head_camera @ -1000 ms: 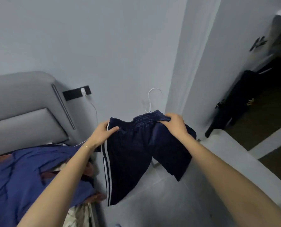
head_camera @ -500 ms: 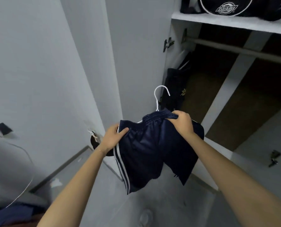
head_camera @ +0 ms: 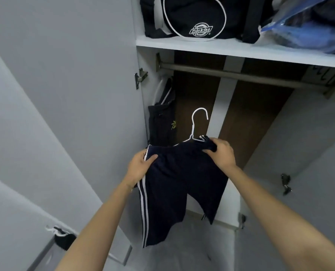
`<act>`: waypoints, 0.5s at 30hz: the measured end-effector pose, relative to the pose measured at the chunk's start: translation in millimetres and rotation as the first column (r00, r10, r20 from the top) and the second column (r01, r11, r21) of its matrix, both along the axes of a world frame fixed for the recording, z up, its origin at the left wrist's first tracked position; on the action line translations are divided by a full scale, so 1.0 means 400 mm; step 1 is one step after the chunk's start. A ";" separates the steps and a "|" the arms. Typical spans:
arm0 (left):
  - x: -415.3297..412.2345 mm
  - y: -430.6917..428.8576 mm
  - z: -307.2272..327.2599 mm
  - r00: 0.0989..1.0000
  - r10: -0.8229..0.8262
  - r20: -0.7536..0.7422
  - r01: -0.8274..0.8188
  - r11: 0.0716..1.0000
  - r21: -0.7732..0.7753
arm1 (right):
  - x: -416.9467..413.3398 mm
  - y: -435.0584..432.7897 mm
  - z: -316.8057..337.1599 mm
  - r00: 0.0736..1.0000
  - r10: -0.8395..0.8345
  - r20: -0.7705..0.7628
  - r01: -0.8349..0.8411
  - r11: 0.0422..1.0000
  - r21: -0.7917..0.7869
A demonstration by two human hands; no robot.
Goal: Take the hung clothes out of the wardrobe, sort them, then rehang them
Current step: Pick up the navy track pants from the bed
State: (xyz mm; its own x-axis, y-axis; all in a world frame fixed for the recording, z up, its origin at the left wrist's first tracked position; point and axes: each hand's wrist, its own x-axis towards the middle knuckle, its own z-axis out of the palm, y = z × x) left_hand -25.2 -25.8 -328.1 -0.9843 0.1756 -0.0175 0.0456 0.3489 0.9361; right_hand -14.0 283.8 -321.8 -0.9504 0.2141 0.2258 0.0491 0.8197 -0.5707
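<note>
Well below the rail (head_camera: 241,76), the dark shorts (head_camera: 182,182) hang on a white hanger (head_camera: 192,127) with its hook free; the left hand (head_camera: 141,167) pinches the striped end of the waistband and the right hand (head_camera: 221,153) grips the other end. They look light, limp and a little slick, so the stiff hanger neck is probably the surer hold for hooking on. Under the rail's left end hangs another dark garment (head_camera: 160,124), above it a shelf (head_camera: 221,48) with a black bag (head_camera: 192,14).

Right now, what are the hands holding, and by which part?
Both hold the navy shorts, draped on a white hanger, by the top edge: the left hand grips the striped-side corner, the right hand the opposite corner beside the hanger's neck.
</note>
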 end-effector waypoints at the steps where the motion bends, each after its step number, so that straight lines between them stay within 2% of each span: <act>1: -0.025 0.018 0.006 1.000 -0.007 -0.007 0.007 1.000 0.000 | -0.010 0.013 -0.001 1.000 -0.020 -0.012 0.020 0.999 0.035; 4: -0.101 0.072 0.017 0.999 -0.015 -0.028 0.015 0.999 -0.029 | -0.040 0.043 0.003 0.998 -0.055 -0.022 0.057 0.995 0.080; 8: -0.201 0.128 0.022 0.997 -0.002 -0.075 -0.006 0.995 -0.099 | -0.100 0.083 0.002 0.998 -0.068 -0.006 0.069 0.996 0.061; 15: -0.354 0.226 0.049 0.982 0.139 -0.130 -0.155 0.980 -0.121 | -0.231 0.165 -0.007 0.999 0.000 0.050 -0.005 0.995 0.099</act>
State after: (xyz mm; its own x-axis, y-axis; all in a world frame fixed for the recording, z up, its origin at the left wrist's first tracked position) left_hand -166.8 64.8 -308.7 -0.9955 0.0329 0.0894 0.0942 0.4787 0.8729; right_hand -106.3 349.6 -324.6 -0.9615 0.1909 0.1979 0.0737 0.8723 -0.4834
